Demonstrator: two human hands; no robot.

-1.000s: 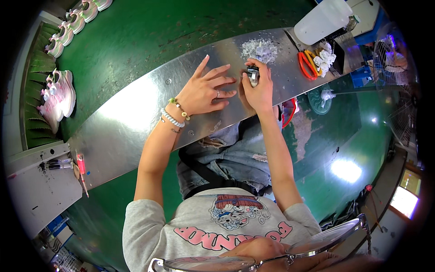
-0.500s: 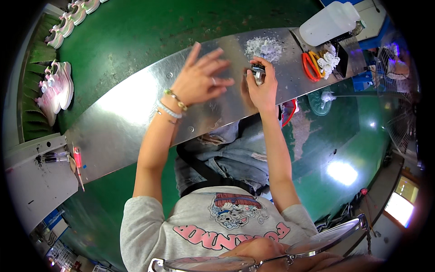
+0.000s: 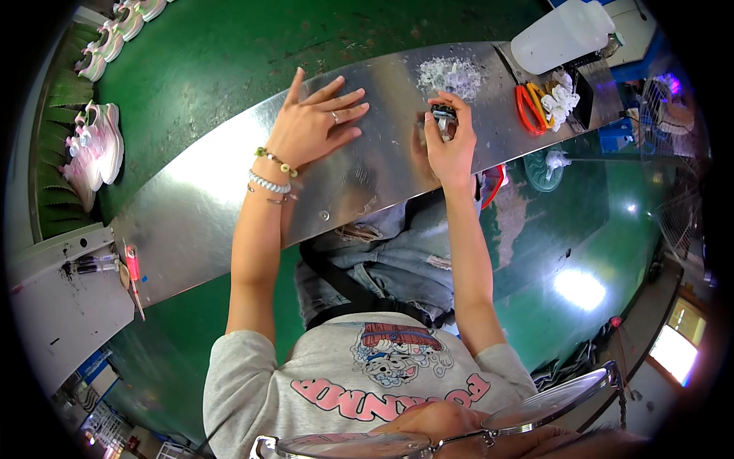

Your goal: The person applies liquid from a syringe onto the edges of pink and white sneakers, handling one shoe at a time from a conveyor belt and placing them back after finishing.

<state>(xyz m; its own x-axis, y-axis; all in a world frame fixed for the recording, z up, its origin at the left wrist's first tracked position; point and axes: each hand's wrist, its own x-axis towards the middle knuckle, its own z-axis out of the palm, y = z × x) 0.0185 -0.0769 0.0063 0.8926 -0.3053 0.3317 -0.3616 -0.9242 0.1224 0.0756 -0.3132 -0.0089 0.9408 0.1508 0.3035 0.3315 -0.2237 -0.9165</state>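
My left hand [image 3: 317, 126] is palm down over the shiny metal bench [image 3: 206, 222], its fingers apart and nothing in them. I cannot tell whether it touches the metal. My right hand [image 3: 453, 149] is closed around a small object with a black top and a pale, glassy or metallic lower part [image 3: 443, 116]. Its exact kind does not show, since the fingers and thumb cover much of it. Just beyond that hand, a patch of white flakes [image 3: 451, 76] lies on the bench. Orange-handled scissors [image 3: 529, 109] are farther right.
A white plastic jug [image 3: 562, 37] stands at the back right, near crumpled white tissue [image 3: 562, 99]. Pink and white shoes [image 3: 99, 149] line the far left, on the green surface. A pink-handled tool [image 3: 131, 264] lies at the bench's left end. A fan [image 3: 673, 176] stands at right.
My left hand has moved left and come to rest from a blurred motion, fingers still spread. My right hand has shifted slightly right with the small dark-topped object still in its grip.
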